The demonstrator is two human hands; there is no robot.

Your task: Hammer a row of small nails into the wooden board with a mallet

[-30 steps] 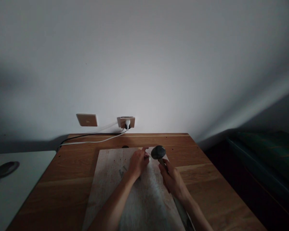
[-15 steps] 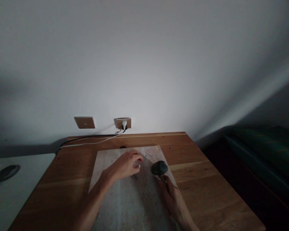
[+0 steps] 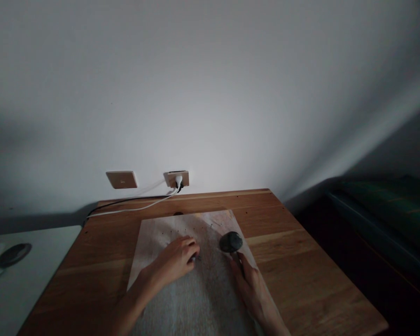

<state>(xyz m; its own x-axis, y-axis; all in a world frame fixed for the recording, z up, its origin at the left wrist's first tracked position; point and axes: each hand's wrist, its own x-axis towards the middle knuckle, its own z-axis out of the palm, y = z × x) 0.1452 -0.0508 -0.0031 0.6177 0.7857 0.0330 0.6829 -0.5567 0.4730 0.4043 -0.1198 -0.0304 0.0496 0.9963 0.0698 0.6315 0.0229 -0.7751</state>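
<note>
"Hammer (image 3: 231,241): where is it sitting?"

"Its dark head is showing over the board's (image 3: 175,303) right side, touching or not I can't tell. The right hand (image 3: 249,283) is gripping its handle."

"And the left hand (image 3: 177,258)?"

"It's holding its fingers curled beside small nails (image 3: 198,257); whether they're pinching any, I can't tell."

"Underneath?"

"A wooden table (image 3: 301,266) is supporting the board."
</note>
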